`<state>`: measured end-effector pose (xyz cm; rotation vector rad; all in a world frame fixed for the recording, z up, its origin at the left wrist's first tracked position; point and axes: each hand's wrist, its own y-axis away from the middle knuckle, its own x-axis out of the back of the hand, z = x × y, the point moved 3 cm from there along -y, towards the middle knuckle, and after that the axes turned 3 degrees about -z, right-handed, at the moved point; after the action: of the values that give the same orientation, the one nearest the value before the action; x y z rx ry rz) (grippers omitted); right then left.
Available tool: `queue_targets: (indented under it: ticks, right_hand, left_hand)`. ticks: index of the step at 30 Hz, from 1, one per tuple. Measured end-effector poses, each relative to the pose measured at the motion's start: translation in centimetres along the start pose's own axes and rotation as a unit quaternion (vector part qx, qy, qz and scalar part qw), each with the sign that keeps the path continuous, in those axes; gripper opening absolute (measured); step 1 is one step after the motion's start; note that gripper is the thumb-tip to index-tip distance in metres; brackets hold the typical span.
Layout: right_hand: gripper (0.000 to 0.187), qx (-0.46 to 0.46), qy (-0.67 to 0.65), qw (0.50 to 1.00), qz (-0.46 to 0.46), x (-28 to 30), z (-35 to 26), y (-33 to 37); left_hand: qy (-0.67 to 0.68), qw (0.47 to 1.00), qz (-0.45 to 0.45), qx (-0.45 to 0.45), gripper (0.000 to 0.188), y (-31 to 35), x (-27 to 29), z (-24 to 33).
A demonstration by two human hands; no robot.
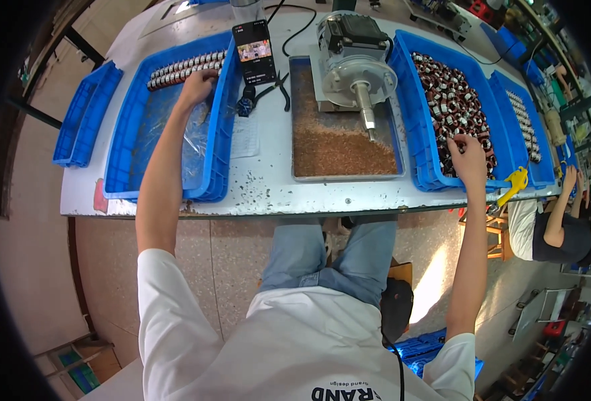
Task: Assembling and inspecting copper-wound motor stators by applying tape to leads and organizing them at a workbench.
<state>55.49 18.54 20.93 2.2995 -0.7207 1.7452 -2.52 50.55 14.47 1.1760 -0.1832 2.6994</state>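
My left hand (199, 87) reaches into the left blue bin (113, 167), at the near side of rows of small red-and-white wound coils (187, 69). Its fingers are curled together, and whatever lies in them is hidden. On the other side, my right hand (469, 159) is lowered into the right blue bin (408, 113), over a loose heap of dark red and silver wound coils (452, 100). Its thumb and fingers close around one small coil there. Between the bins stands a motor-driven machine (355, 60) with a pointed metal spindle, in a tray (349, 178) of copper-brown shavings.
A phone (255, 53), a wristwatch (246, 101) and pliers (279, 90) lie beside the left bin. A narrow blue bin (87, 113) stands far left; another (542, 170) with coil rows stands right, near a yellow tool (514, 186). Another person (566, 230) sits at right.
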Motion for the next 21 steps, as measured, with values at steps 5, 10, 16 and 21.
queue_targets:
  ticks: [5, 10, 16, 21]
  right_hand:
    - [0.036, -0.021, 0.033, 0.999, -0.021, 0.0, 0.0, -0.4]
    - [0.034, -0.016, 0.044, 0.999, -0.018, -1.2, 0.9, -0.4]
    - [0.030, 0.010, 0.033, 0.999, -0.002, -0.6, 1.4, -1.0]
    - [0.026, 0.021, 0.032, 0.999, -0.028, -1.1, 2.0, -1.2]
  left_hand:
    - [0.003, 1.000, -0.005, 0.009, 0.040, 0.4, 1.0, 0.9]
    - [-0.016, 1.000, -0.003, -0.016, 0.039, 0.4, 0.5, 0.2]
    - [-0.055, 0.998, 0.006, -0.003, 0.040, 0.8, 0.9, 1.5]
    - [-0.094, 0.995, 0.018, -0.002, 0.041, 0.4, 0.7, 2.2]
